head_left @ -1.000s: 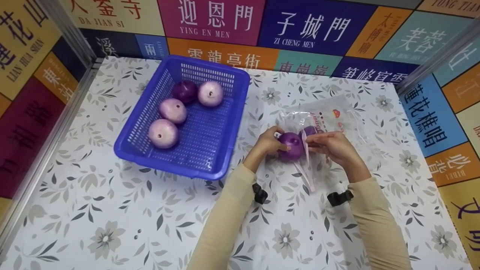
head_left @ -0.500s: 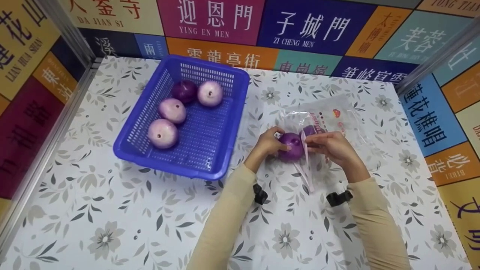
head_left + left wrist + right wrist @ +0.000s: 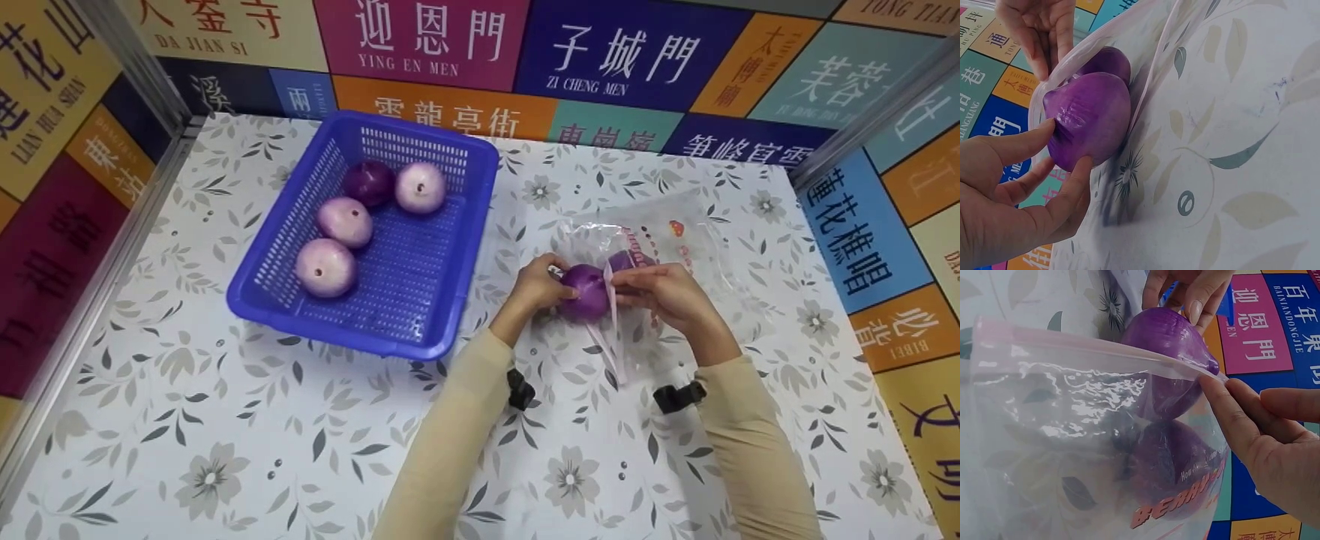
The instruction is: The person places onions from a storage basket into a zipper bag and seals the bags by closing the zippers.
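Note:
My left hand [image 3: 541, 282] holds a purple onion [image 3: 586, 293] by its side, at the mouth of a clear zip bag [image 3: 720, 247]. In the left wrist view, thumb and fingertips press on the near side of this onion [image 3: 1092, 118]. Its far part sits inside the bag's mouth, as the right wrist view shows through the plastic. My right hand [image 3: 664, 294] pinches the pink-edged rim of the bag [image 3: 1067, 346] and keeps the mouth apart. A second onion [image 3: 1168, 467] lies inside the bag, behind red printed lettering.
A blue plastic basket [image 3: 465, 247] stands to the left on the flower-patterned table [image 3: 300, 450]. Inside it are several onions, one dark purple [image 3: 370, 183] and others paler [image 3: 327, 268]. Printed panels [image 3: 615, 52] wall the table at the back and both sides.
The onion in my left hand has shifted slightly right, further into the bag's mouth. My right hand has stayed at the rim, and the basket has not moved.

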`<state>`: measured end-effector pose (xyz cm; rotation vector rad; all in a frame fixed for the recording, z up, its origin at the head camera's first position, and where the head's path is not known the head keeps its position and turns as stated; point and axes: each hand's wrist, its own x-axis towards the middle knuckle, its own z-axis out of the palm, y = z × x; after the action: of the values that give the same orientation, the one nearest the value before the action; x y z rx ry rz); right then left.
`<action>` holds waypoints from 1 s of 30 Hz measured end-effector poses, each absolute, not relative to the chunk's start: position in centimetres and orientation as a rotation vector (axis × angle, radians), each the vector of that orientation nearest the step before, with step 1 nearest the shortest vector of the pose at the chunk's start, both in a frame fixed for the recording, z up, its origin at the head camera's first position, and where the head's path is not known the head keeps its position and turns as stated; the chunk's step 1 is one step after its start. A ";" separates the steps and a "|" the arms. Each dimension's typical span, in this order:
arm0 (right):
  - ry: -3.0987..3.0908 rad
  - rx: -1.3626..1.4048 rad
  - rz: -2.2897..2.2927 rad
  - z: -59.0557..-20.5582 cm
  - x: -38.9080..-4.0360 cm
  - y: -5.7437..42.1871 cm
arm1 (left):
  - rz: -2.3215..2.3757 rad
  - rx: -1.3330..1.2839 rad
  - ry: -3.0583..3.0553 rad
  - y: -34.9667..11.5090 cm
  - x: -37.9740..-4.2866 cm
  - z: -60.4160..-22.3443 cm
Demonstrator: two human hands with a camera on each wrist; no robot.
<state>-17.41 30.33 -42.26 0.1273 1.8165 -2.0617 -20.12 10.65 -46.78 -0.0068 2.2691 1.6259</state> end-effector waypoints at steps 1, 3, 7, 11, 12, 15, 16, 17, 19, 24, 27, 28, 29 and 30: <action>1.815 0.124 -2.062 -42.3 -17.4 30.3 | 1.629 -0.008 2.272 10.7 -20.1 -46.8; 1.813 0.118 -2.060 -42.2 -17.4 30.4 | 1.633 -0.010 2.277 10.7 -20.1 -46.8; 1.820 0.109 -2.060 -42.2 -17.4 30.4 | 1.638 -0.010 2.287 10.8 -20.1 -46.8; 1.829 0.114 -2.062 -42.2 -17.4 30.4 | 1.624 0.008 2.317 11.0 -20.1 -47.0; 1.829 0.115 -2.063 -42.2 -17.4 30.4 | 1.618 0.015 2.326 11.0 -20.1 -47.0; 1.830 0.114 -2.063 -42.2 -17.4 30.4 | 1.604 0.030 2.353 11.1 -20.1 -47.1; 1.832 0.112 -2.064 -42.2 -17.4 30.3 | 1.602 0.034 2.358 11.2 -20.1 -47.1; 1.831 0.110 -2.065 -42.2 -17.4 30.3 | 1.607 0.036 2.357 11.2 -20.0 -47.1; 1.828 0.104 -2.070 -42.2 -17.4 30.3 | 1.614 0.038 2.353 11.3 -20.0 -47.1; 1.827 0.090 -2.068 -42.3 -17.5 30.2 | 1.646 0.014 2.301 11.5 -20.1 -47.2; 1.823 0.086 -2.069 -42.2 -17.6 30.1 | 1.658 -0.011 2.288 11.7 -20.1 -47.2; 1.822 0.085 -2.070 -42.2 -17.6 30.1 | 1.658 -0.015 2.291 11.7 -20.1 -47.1; 1.823 0.085 -2.069 -42.2 -17.6 30.1 | 1.659 -0.022 2.293 11.8 -20.1 -47.1; 1.823 0.086 -2.069 -42.2 -17.6 30.1 | 1.660 -0.025 2.296 11.8 -20.1 -47.1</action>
<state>-17.61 30.12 -42.22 0.0862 1.8235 -2.0694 -20.13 11.83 -47.12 -0.0254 2.2959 1.6601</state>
